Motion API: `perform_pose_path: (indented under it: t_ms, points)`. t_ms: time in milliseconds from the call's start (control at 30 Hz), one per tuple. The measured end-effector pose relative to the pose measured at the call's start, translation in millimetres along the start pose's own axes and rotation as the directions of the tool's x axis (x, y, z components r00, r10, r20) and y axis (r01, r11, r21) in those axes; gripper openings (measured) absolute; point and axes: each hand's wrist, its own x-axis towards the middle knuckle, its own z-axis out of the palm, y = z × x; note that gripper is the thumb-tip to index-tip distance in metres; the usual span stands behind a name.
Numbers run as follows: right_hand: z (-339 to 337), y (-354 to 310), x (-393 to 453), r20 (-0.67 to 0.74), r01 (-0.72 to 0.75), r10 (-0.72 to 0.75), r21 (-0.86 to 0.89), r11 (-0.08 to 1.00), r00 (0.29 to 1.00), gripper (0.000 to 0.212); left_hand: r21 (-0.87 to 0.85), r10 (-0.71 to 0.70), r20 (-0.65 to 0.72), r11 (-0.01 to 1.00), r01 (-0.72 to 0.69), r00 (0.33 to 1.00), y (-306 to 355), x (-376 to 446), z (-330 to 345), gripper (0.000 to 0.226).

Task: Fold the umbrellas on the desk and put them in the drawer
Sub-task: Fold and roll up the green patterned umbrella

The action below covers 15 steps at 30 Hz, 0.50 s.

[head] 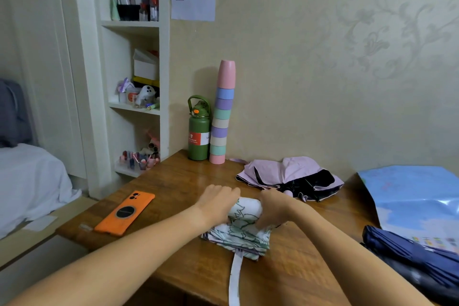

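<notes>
A white umbrella with green leaf print (244, 226) lies on the wooden desk (188, 181), partly rolled. My left hand (216, 203) grips the left end of the roll. On the right end my right hand (272, 208) curls round the rolled cloth. Its strap (235, 278) trails toward the desk's front edge. Behind my hands lies an unfolded pink umbrella with black lining (290, 176). A dark blue umbrella (412, 258) lies at the right edge. No drawer is in view.
An orange phone (125, 212) lies left of my hands. A green bottle (198, 131) and a stack of pastel cups (222, 116) stand at the back by the wall. A blue bag (417, 196) sits at the right. White shelves (135, 67) stand beyond the desk's left corner.
</notes>
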Motion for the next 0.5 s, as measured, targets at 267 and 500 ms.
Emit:
perform_pose_path:
  t_ms: [267, 500]
  points:
    - [13.3, -6.6, -8.4, -0.316, 0.061, -0.175, -0.339, 0.939, 0.933, 0.073, -0.142, -0.113, 0.100, 0.982, 0.126, 0.989, -5.4, -0.9, -7.8, 0.023]
    - [20.9, -9.4, -12.4, -0.408, -0.042, -0.091, -0.306, 0.951, 0.908, 0.043, -0.378, 0.029, 0.302, 0.921, 0.092, 0.953, -20.7, 3.7, -14.6, 0.029]
